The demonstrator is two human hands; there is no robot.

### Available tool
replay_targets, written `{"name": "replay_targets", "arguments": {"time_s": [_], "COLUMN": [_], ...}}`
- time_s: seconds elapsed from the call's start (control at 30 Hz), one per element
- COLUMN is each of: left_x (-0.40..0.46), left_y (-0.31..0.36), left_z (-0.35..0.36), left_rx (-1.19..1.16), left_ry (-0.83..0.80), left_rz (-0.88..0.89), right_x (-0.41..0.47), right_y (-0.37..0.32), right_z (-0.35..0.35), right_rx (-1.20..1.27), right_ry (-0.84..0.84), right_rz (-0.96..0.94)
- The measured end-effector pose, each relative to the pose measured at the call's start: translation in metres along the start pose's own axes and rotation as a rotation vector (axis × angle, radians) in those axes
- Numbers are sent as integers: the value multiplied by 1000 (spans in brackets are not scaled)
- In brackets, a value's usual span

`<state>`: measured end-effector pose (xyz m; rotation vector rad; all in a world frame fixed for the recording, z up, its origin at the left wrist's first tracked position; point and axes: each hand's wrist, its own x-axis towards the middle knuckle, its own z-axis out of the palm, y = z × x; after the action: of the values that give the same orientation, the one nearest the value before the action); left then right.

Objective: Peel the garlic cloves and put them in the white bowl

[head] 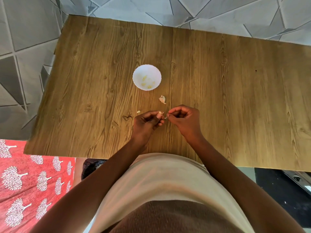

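The person wears a pale cream, sleeveless-looking top (161, 179), smooth and plain, with a brown stretch of cloth (176, 217) at the near edge. Both forearms are bare to the hands, with no rings, watch or bands visible.

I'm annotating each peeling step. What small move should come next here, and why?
Probably pull the skin free: the left hand pinches a garlic clove while the right hand pinches a strip of skin beside it. The white bowl already holds peeled cloves.
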<state>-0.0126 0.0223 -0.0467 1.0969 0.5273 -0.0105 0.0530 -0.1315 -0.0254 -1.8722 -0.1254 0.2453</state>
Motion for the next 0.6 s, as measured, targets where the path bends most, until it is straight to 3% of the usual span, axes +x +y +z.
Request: {"name": "replay_targets", "arguments": {"time_s": [0.23,0.4,0.6], "left_x": [1,0,2], "left_y": [1,2,1], "left_z": [0,2,3], "left_rx": [194,252,344], "left_ry": [18,24,37], "left_rz": [67,82,100], "right_x": [6,4,3], "right_y": [18,18,6], "right_z": [-4,-3,1], "right_rx": [-226,-259,-105], "right_ry": [-104,-176,-142], "right_rz": [1,51,17]}}
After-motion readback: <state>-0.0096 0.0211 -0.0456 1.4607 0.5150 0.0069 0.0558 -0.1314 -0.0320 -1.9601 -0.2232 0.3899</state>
